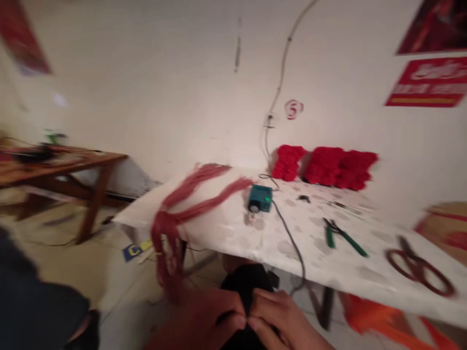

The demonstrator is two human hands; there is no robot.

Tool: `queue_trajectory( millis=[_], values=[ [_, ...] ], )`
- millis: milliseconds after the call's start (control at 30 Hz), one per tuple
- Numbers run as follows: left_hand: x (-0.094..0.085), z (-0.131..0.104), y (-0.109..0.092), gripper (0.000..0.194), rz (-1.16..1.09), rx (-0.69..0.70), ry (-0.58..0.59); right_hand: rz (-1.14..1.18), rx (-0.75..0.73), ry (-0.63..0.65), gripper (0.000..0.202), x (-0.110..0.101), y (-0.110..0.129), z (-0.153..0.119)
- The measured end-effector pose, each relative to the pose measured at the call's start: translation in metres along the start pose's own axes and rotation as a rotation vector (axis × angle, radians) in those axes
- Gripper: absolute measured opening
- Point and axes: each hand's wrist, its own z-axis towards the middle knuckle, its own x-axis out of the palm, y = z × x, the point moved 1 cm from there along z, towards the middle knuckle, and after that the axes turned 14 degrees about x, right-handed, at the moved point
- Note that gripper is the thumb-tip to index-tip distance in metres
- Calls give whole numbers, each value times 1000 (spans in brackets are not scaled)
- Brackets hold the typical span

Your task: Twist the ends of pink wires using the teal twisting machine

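Note:
Low in the view, in front of the table edge, my left hand (215,316) and my right hand (279,316) meet fingertip to fingertip. Both are closed in a pinch, and whatever lies between the fingers is too small and blurred to name. Behind them is a dark cloth-like shape (244,282). A bundle of dusty-red yarn strands (170,228) drapes over the left edge of the table (219,228). Farther back on the table stands a small teal box with a knob and a green light (260,198).
Green-handled pliers (345,236) and brown-handled scissors (419,270) lie on the table's right side. Fluffy red bundles (328,166) rest against the wall. A black cable (292,238) hangs over the front edge. At left are a wooden table (98,167) and a person's leg (36,296).

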Motion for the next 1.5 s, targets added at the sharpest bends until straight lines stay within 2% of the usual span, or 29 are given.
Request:
queue_trajectory(
  millis=[100,200,333,467,700,800,900,967,1067,1167,1300,1500],
  values=[
    [14,8,15,20,-172,-169,187,217,-28,180,16,8,-13,5],
    [16,9,27,22,-243,-224,284,304,-1,226,19,15,-27,10],
    [22,12,39,20,-343,-261,284,385,-14,239,19,21,-40,14],
    [24,20,47,20,-433,-296,289,410,-17,242,20,18,-44,22],
    [14,46,62,21,-417,-323,280,405,32,233,20,1,-54,44],
    [11,62,74,21,-425,-313,254,398,45,222,19,-10,-60,63],
    [-1,84,91,24,-416,-257,182,345,17,208,17,-31,-74,90],
    [-16,105,106,28,-373,-205,110,302,22,175,15,-47,-90,115],
    [-42,143,135,29,-233,-128,8,206,114,2,20,-68,-126,161],
    [-58,179,169,30,-110,-106,37,44,207,-154,27,-74,-163,204],
    [-58,207,210,30,-111,-127,134,-99,225,-176,30,-62,-198,233],
    [-42,213,244,29,-147,-162,193,-45,217,-342,36,-33,-220,229]
  ],
)
